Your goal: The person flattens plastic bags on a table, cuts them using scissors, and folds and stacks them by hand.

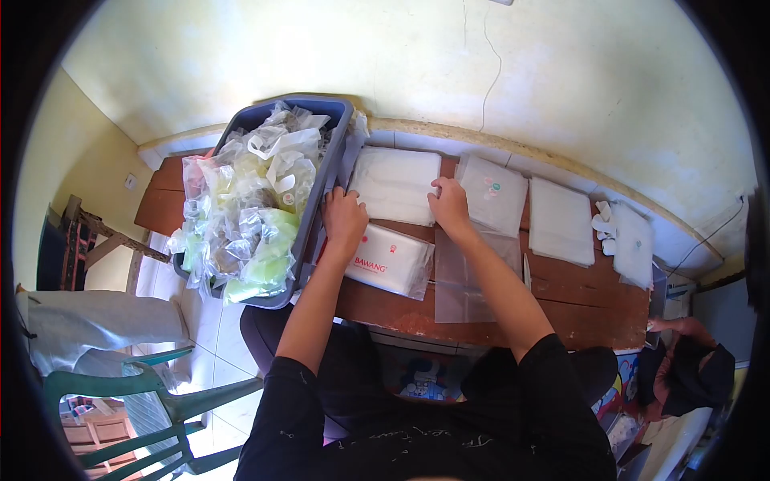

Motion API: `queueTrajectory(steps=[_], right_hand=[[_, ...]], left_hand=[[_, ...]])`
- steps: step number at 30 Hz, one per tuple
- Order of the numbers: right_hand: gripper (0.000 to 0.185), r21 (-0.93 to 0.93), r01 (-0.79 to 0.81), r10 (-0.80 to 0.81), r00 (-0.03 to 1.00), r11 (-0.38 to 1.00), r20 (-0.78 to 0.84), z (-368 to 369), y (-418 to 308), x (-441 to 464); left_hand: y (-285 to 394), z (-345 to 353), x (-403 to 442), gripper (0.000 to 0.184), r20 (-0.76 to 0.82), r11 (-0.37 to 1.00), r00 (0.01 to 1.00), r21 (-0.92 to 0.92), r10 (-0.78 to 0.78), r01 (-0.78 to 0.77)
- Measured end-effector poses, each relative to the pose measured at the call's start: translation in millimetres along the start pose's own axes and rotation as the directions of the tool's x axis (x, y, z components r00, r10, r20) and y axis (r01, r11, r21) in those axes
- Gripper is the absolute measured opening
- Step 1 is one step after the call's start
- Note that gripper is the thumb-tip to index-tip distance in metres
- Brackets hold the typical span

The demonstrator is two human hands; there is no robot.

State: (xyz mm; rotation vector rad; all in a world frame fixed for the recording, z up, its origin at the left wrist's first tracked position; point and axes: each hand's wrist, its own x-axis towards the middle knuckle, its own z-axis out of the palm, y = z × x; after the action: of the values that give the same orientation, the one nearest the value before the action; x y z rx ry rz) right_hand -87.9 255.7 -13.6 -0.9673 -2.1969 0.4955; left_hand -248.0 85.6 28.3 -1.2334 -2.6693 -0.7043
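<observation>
A flat stack of clear plastic bags lies on the wooden table, beside the blue-grey bin. My left hand is at its lower left edge, fingers bent and closed on the side of the stack. Opposite, my right hand has curled fingers pinched at the right edge. Just below sits a pack of white bags with red "BAWANG" print, close to my left wrist. A clear flat bag lies under my right forearm. The fingertips are partly hidden.
The blue-grey bin at left overflows with crumpled plastic bags. Further right on the table are printed bags, another bag stack and a small bag pile. A green chair stands lower left; another person's arm shows at right.
</observation>
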Motion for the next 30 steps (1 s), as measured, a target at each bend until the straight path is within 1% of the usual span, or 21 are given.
queueTrajectory(steps=[2,3,5,6,7,8,9,10,11,12,14,15,17,18,20,21,23,24,26,27,30], right_hand=[[0.019,0.087,0.102,-0.100,0.995,0.991,-0.024,-19.0,-7.4,-6.0],[0.019,0.078,0.094,-0.092,0.995,0.993,-0.029,-29.2,-11.5,-11.2],[0.014,0.357,0.007,-0.022,0.999,0.934,0.038,-53.7,-17.7,-26.4],[0.014,0.344,-0.003,-0.007,1.000,0.939,0.029,-71.0,-20.0,-34.8],[0.014,0.374,-0.058,0.026,0.996,0.926,0.090,-89.3,-21.8,-44.0],[0.015,0.401,-0.116,0.059,0.987,0.909,0.151,-106.7,-22.8,-54.2],[0.015,0.388,-0.129,0.080,0.987,0.913,0.140,-124.2,-21.0,-64.6],[0.014,0.346,-0.160,0.103,0.978,0.924,0.179,-142.5,-16.8,-74.2],[0.014,0.303,-0.191,0.127,0.967,0.934,0.220,-158.3,-9.9,-84.6],[0.014,0.292,-0.203,0.144,0.967,0.935,0.210,-169.5,2.7,-96.1],[0.015,0.117,-0.193,0.150,0.941,0.974,0.303,-185.1,34.4,-117.9],[0.015,0.110,-0.200,0.160,0.942,0.973,0.296,-192.4,45.3,-130.0],[0.019,-0.009,-0.267,0.253,0.902,0.964,0.349,-201.4,61.8,-150.3],[0.019,-0.011,-0.271,0.257,0.902,0.963,0.346,-199.6,66.9,-158.6],[0.025,-0.055,-0.238,0.244,0.940,0.970,0.238,-194.6,70.1,-170.5],[0.025,-0.051,-0.245,0.250,0.938,0.968,0.239,-191.6,69.3,-172.0],[0.030,-0.160,-0.198,0.227,0.956,0.967,0.188,-183.3,64.6,-173.7],[0.030,-0.159,-0.199,0.228,0.956,0.967,0.186,-180.7,62.9,-173.1],[0.031,-0.251,-0.155,0.197,0.969,0.955,0.152,-176.5,60.5,-173.2],[0.031,-0.249,-0.155,0.198,0.968,0.956,0.155,-175.4,61.5,-172.5],[0.031,-0.229,-0.209,0.254,0.948,0.951,0.192,-173.8,69.6,-169.3]], left_hand=[[19.1,-11.3,-8.2,0.018,-0.085,0.988,0.984,-0.023,0.153,-0.156],[27.5,-11.9,-13.1,0.018,-0.081,0.986,0.983,-0.031,0.162,-0.165],[47.2,-12.1,-24.2,0.016,-0.030,0.920,0.973,-0.321,0.228,-0.226],[59.9,-14.5,-31.8,0.015,0.003,0.880,0.971,-0.424,0.238,-0.214],[72.8,-16.8,-39.7,0.015,0.011,0.871,0.967,-0.437,0.255,-0.225],[86.6,-21.2,-48.6,0.015,0.114,0.826,0.965,-0.547,0.238,-0.139],[97.6,-22.2,-57.6,0.014,0.220,0.769,0.947,-0.638,0.232,-0.040],[103.3,-18.1,-65.4,0.017,0.249,0.751,0.920,-0.656,0.302,-0.069],[109.6,-14.6,-74.5,0.017,0.255,0.742,0.912,-0.666,0.321,-0.075],[115.1,-11.6,-84.0,0.019,0.281,0.764,0.879,-0.632,0.386,-0.134],[117.6,5.0,-100.2,0.028,0.336,0.791,0.802,-0.556,0.493,-0.253],[116.7,15.4,-110.4,0.028,0.338,0.785,0.795,-0.563,0.503,-0.258],[118.3,26.9,-126.9,0.038,0.233,0.764,0.761,-0.438,0.605,-0.473],[119.3,28.2,-133.7,0.038,0.233,0.761,0.758,-0.440,0.609,-0.477],[119.1,29.4,-143.8,0.046,0.246,0.770,0.750,-0.393,0.615,-0.502],[118.7,30.1,-144.7,0.046,0.252,0.770,0.746,-0.392,0.616,-0.503],[117.5,32.3,-145.7,0.043,0.198,0.749,0.752,-0.415,0.628,-0.517],[117.5,34.6,-145.5,0.043,0.198,0.748,0.751,-0.413,0.630,-0.519],[116.5,37.4,-146.4,0.031,0.181,0.746,0.762,-0.431,0.622,-0.507],[115.8,37.9,-146.5,0.031,0.184,0.749,0.763,-0.430,0.620,-0.504],[116.3,42.8,-146.1,0.021,0.204,0.753,0.759,-0.432,0.618,-0.496]])
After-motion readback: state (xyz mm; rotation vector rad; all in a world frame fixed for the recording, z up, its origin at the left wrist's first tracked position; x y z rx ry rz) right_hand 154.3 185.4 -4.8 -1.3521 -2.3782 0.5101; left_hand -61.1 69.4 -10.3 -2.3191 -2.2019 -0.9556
